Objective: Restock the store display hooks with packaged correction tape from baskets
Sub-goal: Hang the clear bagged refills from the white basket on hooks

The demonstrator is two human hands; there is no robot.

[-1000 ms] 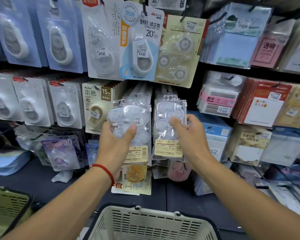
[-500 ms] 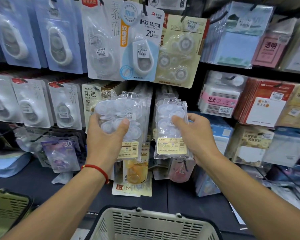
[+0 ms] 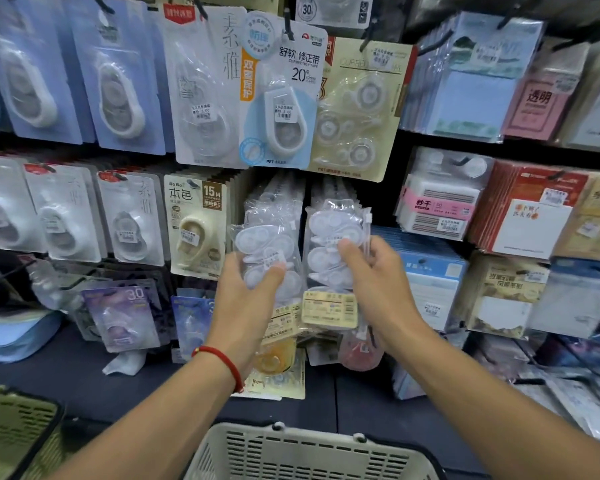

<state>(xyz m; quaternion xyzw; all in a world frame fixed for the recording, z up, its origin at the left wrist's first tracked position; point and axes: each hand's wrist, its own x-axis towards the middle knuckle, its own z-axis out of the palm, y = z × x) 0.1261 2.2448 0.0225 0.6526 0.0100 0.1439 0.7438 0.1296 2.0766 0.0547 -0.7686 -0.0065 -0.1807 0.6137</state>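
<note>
Olive-green mesh of one basket (image 3: 13, 427) fills the bottom-left corner, and a cream slatted basket (image 3: 305, 452) sits at the bottom centre beneath both forearms. On the wall, blue carded tapes (image 3: 118, 84) hang at upper left, a beige "15M" card (image 3: 196, 230) hangs just left of the hands, and pink-banded sticky-note packs (image 3: 440, 199) crowd the right side. Packs already hanging behind press close against both held packs.

Since half a second ago, the left hand (image 3: 246, 306) has carried its clear pack of correction tape (image 3: 267, 258) rightward, so it now sits just beside the right hand's pack (image 3: 333, 251), in front of the middle-row hooks. The right pack has barely moved.

The left thumb presses the pack's front with the fingers curled behind it. The right hand (image 3: 378, 282) pinches its pack along the right edge, thumb in front, fingers wrapped behind.
</note>
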